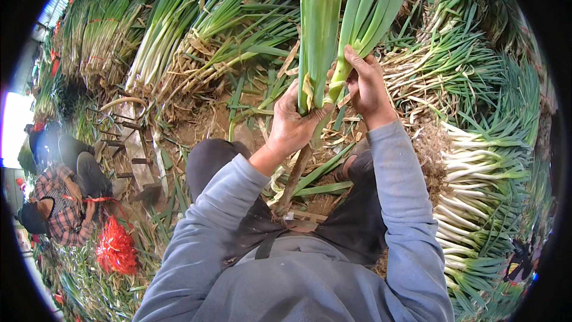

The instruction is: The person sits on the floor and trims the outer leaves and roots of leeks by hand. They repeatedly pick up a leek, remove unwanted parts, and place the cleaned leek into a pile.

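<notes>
A large Welsh onion is held upright before my chest. My left hand point(292, 120) grips its shank together with a broad outer green leaf point(319, 31), which stands apart from the rest. Higher and to the right, my right hand point(367, 82) pinches the base of the other leaves point(373, 18), its thumb on top. A pale, torn-looking fold of sheath shows between the two hands. Below my left hand, the brown, unpeeled lower shank point(296, 174) slants down to roots between my knees. My left palm hides part of the shank.
White peeled onions point(469, 192) lie in a row at right, below unpeeled ones point(442, 67). More onions point(161, 40) lean at upper left. A wooden rack with metal pegs point(136, 152) lies left. Beyond, a seated person point(65, 205) handles red ribbon near a red bundle point(116, 246).
</notes>
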Demonstrator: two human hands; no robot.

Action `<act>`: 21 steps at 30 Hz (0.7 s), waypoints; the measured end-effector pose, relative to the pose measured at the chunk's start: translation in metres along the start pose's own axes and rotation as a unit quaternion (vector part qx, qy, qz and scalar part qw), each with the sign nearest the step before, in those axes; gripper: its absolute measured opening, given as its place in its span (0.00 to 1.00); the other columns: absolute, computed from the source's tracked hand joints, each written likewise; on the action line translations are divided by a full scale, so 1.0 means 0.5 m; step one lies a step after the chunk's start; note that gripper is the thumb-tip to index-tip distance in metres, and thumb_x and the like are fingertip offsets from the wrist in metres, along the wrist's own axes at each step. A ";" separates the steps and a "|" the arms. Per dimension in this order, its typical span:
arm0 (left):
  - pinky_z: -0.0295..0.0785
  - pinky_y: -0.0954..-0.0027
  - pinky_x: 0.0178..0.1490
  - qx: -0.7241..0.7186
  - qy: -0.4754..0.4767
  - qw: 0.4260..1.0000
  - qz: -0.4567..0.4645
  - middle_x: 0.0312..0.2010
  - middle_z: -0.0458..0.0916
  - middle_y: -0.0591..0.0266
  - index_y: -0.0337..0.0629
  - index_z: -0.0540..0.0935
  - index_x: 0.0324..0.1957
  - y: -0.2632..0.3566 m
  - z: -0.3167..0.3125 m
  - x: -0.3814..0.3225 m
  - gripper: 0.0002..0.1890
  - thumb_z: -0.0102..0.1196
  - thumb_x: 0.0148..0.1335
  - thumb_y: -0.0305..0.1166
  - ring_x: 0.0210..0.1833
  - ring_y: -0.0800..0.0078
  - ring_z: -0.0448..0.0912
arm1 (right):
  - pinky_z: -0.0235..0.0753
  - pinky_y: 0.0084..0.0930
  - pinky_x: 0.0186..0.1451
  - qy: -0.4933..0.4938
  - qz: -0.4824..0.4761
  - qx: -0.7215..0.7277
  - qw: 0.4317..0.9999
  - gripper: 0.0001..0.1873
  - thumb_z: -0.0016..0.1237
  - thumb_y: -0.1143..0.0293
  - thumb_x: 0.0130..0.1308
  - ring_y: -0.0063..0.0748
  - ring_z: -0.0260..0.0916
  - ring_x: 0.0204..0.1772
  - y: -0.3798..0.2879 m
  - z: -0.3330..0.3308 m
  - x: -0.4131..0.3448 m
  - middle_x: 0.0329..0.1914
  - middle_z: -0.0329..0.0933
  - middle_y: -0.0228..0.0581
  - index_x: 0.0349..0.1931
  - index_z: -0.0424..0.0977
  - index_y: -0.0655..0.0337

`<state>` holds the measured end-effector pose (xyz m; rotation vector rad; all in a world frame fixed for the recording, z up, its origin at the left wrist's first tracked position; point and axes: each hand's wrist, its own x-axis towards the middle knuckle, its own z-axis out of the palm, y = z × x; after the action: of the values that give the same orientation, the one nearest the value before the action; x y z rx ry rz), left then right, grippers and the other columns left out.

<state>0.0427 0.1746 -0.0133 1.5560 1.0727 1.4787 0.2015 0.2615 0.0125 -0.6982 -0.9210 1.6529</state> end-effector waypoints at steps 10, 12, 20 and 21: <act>0.76 0.78 0.43 -0.167 0.021 0.971 -0.169 0.37 0.82 0.64 0.34 0.77 0.46 0.003 0.012 0.001 0.15 0.67 0.60 0.23 0.39 0.81 0.79 | 0.82 0.27 0.33 0.075 -0.015 -0.038 0.996 0.15 0.55 0.65 0.69 0.30 0.77 0.29 0.031 0.007 0.015 0.36 0.76 0.38 0.47 0.73 0.68; 0.77 0.77 0.44 -0.158 0.051 0.977 -0.134 0.38 0.83 0.64 0.34 0.77 0.50 0.005 0.024 0.008 0.18 0.68 0.59 0.24 0.41 0.80 0.80 | 0.81 0.25 0.31 0.069 -0.019 -0.065 0.995 0.16 0.56 0.65 0.68 0.29 0.77 0.27 0.033 0.012 0.012 0.35 0.77 0.38 0.47 0.74 0.69; 0.75 0.76 0.43 -0.082 0.097 0.978 -0.168 0.35 0.84 0.65 0.34 0.82 0.43 -0.023 0.032 0.013 0.11 0.67 0.58 0.22 0.37 0.82 0.78 | 0.80 0.25 0.29 0.079 -0.083 -0.134 0.984 0.16 0.55 0.65 0.68 0.28 0.78 0.28 0.035 0.036 0.013 0.35 0.79 0.40 0.47 0.75 0.71; 0.75 0.76 0.41 -0.088 0.096 0.977 -0.166 0.32 0.84 0.66 0.34 0.82 0.45 -0.030 0.032 0.013 0.13 0.68 0.58 0.23 0.34 0.83 0.77 | 0.80 0.25 0.29 0.081 -0.085 -0.138 0.983 0.16 0.55 0.65 0.69 0.28 0.78 0.28 0.036 0.036 0.012 0.36 0.79 0.41 0.47 0.75 0.71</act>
<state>0.0570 0.1872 -0.0255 1.0682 1.2103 1.4652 0.1759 0.2611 0.0070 -0.9020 -1.0717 1.3116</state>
